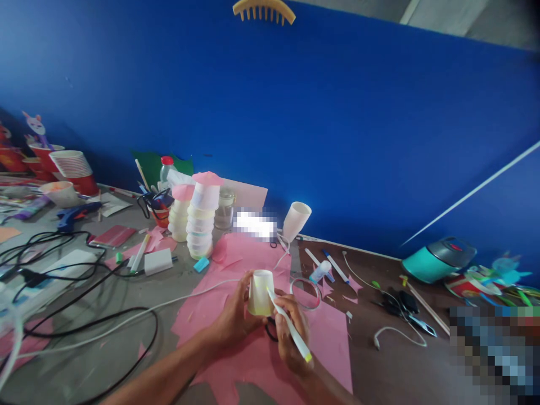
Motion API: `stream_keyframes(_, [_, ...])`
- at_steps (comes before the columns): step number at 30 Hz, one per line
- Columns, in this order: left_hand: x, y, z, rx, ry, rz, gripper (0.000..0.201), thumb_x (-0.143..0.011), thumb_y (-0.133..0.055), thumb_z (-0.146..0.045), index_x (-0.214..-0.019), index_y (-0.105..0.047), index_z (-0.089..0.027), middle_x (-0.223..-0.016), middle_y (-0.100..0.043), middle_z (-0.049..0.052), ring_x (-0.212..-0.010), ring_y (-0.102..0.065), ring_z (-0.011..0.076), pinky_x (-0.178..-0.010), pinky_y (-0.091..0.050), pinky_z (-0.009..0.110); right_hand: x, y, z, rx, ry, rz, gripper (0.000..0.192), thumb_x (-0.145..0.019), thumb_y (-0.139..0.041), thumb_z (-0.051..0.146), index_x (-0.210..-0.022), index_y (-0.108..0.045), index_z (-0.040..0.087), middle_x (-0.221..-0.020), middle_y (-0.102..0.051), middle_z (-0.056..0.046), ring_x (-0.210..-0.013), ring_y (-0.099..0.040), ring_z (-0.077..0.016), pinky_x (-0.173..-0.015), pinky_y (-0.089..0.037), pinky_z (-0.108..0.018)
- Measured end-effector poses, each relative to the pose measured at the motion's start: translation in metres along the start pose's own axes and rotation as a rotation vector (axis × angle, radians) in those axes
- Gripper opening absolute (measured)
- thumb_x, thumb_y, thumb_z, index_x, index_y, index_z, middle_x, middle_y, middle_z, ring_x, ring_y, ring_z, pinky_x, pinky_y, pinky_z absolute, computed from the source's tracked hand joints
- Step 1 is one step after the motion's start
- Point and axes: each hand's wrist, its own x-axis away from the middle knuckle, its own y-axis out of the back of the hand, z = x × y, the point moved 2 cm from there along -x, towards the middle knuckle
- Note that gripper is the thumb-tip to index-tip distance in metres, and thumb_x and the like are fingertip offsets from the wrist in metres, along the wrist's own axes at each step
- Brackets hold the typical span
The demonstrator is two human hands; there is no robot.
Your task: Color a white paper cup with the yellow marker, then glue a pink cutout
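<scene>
My left hand (234,318) grips a small pale yellow paper cup (260,292), held upside down above a pink paper sheet (236,315). In my right hand (292,332) is a white marker (289,325) with a yellow-green end, its tip touching the cup's side. Both hands hover low over the pink sheet near the table's middle.
Two stacks of pale cups with pink tops (201,216) stand behind. A tilted white cup (296,220), markers (335,266), a clear tape ring (306,292), scissors (400,309), a teal lidded pot (439,260), cables (84,315), a glue gun (76,215) and red cups (73,169) crowd the table.
</scene>
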Motion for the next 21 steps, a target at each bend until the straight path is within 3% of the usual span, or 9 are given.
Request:
stream_keyframes(7, [0.0, 0.001, -0.004, 0.003, 0.006, 0.032, 0.1, -0.08, -0.076, -0.039, -0.157, -0.016, -0.02, -0.152, -0.044, 0.026, -0.134, -0.052, 0.0388, -0.111, -0.044, 0.059, 0.004, -0.002, 0.005, 0.004, 0.105, 0.028, 0.034, -0.086, -0.05, 0.012, -0.117, -0.059, 0.023, -0.102, -0.068, -0.01, -0.11, -0.068, -0.0311, -0.081, -0.062, -0.045])
stream_keyframes(13, [0.0, 0.002, 0.0, -0.033, -0.011, 0.015, 0.098, -0.081, -0.075, -0.04, -0.157, -0.017, -0.019, -0.156, -0.038, 0.029, -0.138, -0.048, 0.0409, -0.107, -0.048, 0.057, 0.0, -0.003, 0.017, 0.02, 0.265, 0.113, 0.039, -0.084, -0.05, 0.011, -0.122, -0.056, 0.02, -0.094, -0.066, -0.007, -0.102, -0.07, -0.0287, -0.09, -0.06, -0.052])
stream_keyframes(17, [-0.001, 0.004, -0.001, -0.048, -0.011, 0.04, 0.1, -0.082, -0.072, -0.049, -0.159, -0.015, -0.02, -0.161, -0.032, 0.026, -0.146, -0.037, 0.0411, -0.109, -0.047, 0.056, -0.001, -0.003, 0.02, 0.051, 0.223, 0.12, 0.042, -0.084, -0.051, 0.01, -0.124, -0.055, 0.022, -0.096, -0.067, -0.006, -0.099, -0.071, -0.0276, -0.091, -0.06, -0.052])
stream_keyframes(21, [0.001, 0.007, -0.004, -0.028, -0.014, 0.093, 0.103, -0.083, -0.071, -0.052, -0.161, -0.01, -0.023, -0.164, -0.028, 0.023, -0.145, -0.039, 0.0385, -0.112, -0.044, 0.055, 0.001, -0.002, 0.016, 0.065, 0.208, 0.098, 0.047, -0.083, -0.051, 0.009, -0.127, -0.055, 0.024, -0.095, -0.069, -0.007, -0.106, -0.07, -0.0315, -0.089, -0.062, -0.053])
